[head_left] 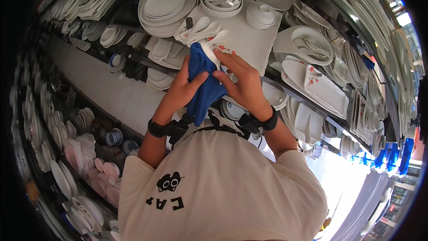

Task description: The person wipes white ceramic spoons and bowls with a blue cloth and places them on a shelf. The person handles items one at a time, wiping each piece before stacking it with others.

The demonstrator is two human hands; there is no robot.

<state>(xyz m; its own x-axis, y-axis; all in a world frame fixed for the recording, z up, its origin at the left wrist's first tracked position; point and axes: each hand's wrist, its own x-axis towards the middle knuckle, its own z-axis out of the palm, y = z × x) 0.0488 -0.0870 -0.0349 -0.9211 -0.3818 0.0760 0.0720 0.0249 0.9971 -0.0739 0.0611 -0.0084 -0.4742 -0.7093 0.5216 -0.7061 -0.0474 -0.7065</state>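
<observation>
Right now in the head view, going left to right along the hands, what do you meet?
Left hand → blue cloth → right hand → long white dish with red flowers

Both forearms come up from the lower edge and meet in front of the chest, each wrist wearing a black band. The left hand [180, 90] is curled, its thumb pressed across toward the right. The right hand [243, 82] is bent at the wrist, fingers [227, 59] extended upward and closed together in a grip.
</observation>
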